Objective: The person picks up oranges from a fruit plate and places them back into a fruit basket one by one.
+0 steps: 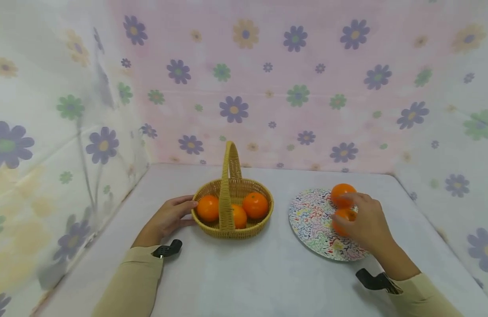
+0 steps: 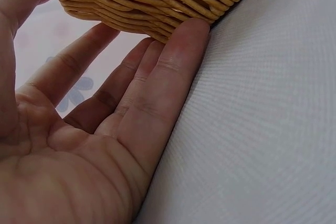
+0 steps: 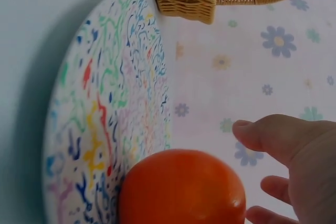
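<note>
Flowered cloth (image 1: 244,66) backs a white table (image 1: 244,281). We see one wicker basket (image 1: 244,234) holding three orange fruits (image 1: 255,205); right of it, one speckled plate (image 1: 307,220) bears two more. Of those, the front fruit (image 1: 340,230) lies just basketward of the nearer, right hand (image 1: 366,222), which is spread; whether they touch, we cannot tell. Our left hand (image 1: 174,215), fingers straight, touches the basket's left end.

pale cloth-covered table (image 1: 236,277), pink flower-print backdrop (image 1: 259,81) behind it, whitish flowered left wall (image 1: 38,83), whitish flowered right wall (image 1: 449,149)
</note>
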The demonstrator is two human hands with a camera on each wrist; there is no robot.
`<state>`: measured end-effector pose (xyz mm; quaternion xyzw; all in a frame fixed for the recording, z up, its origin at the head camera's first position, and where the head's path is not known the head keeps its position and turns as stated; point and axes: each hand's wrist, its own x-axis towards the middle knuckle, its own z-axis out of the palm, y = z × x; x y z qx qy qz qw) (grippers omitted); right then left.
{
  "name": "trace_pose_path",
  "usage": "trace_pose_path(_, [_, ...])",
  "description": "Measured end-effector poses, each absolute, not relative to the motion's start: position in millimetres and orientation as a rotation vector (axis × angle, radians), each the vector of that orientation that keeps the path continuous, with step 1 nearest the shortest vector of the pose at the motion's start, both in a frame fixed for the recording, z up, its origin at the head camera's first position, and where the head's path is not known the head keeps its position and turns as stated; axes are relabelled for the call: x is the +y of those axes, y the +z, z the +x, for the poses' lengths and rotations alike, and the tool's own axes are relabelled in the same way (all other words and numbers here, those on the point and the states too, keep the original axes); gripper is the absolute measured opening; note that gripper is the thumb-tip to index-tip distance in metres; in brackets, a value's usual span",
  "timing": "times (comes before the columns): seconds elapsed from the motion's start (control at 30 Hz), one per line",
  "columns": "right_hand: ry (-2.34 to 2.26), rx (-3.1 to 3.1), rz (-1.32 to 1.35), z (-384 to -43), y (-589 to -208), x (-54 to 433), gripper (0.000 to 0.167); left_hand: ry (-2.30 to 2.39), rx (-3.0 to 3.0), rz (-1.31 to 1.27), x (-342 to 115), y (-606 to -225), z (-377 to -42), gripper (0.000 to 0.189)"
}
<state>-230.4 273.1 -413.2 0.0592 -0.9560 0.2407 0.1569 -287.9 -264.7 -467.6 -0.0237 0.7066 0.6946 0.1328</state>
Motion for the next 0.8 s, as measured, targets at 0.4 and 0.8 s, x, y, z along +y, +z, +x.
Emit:
trace_pose_path(0.4, [0.887, -2.809, -0.042, -220, -422, 298, 0.099, 2.022, 2.035, -0.072, -250, -469, -295, 0.064])
trace_pose_path(0.8, [1.05, -2.903, -0.077, -231, -434, 295, 0.11, 1.999, 2.08, -0.1, -263, -469, -287, 0.066])
